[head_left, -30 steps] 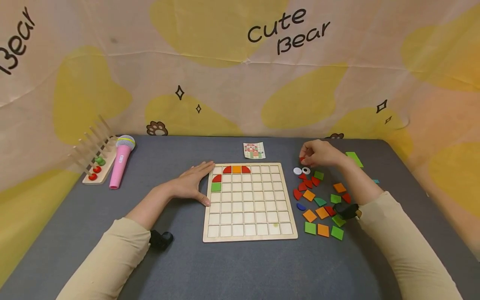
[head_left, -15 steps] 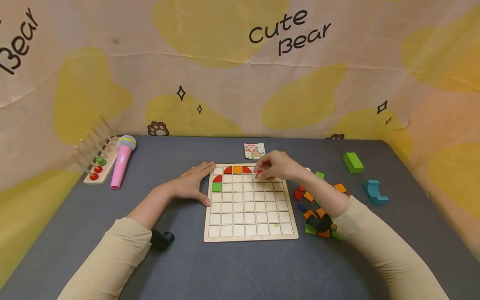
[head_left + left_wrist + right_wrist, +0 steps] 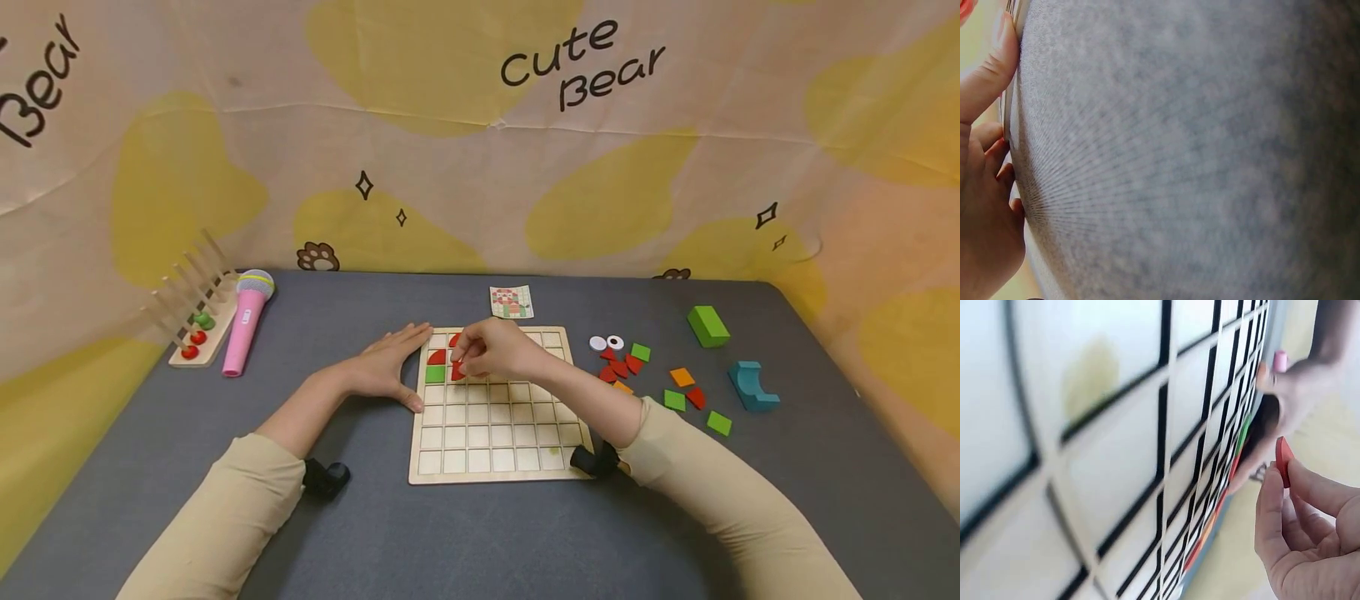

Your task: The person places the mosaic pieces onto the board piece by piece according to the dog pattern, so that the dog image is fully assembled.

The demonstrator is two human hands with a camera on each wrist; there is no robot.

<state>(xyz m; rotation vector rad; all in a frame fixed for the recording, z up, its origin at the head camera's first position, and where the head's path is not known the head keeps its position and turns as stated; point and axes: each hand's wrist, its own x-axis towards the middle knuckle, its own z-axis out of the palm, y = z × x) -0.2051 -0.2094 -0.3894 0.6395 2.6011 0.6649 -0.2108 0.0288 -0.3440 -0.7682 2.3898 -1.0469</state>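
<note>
A small red piece point(image 3: 457, 372) is pinched between the thumb and fingertips of the right hand point(image 3: 491, 352), and it is held just above the upper left part of the wooden grid board point(image 3: 498, 433), beside the green square point(image 3: 432, 374) and the red quarter-round point(image 3: 437, 357) already seated in the leftmost column. In the right wrist view the red piece point(image 3: 1283, 462) is seen edge-on, clear of the board's cells and not yet laid in one. The left hand point(image 3: 386, 365) is laid flat on the grey table point(image 3: 465, 542) with its fingers straight and nothing grasped, and its fingertips and thumb are pressed against the board's left edge, so that side is closed off. The rows below the right hand are bare, and the board's near edge is set well back from the table's front. The right forearm is stretched across the board's lower right corner. To the right of the board a scatter of loose pieces point(image 3: 619, 365) is spread, with a green block point(image 3: 707, 325) and a teal block point(image 3: 751, 385) farther out near the table's right edge. A pattern card point(image 3: 512, 302) is set just beyond the board's far edge. Well apart on the left, a pink toy microphone point(image 3: 247, 323) is laid beside a wooden peg rack point(image 3: 193, 321).
</note>
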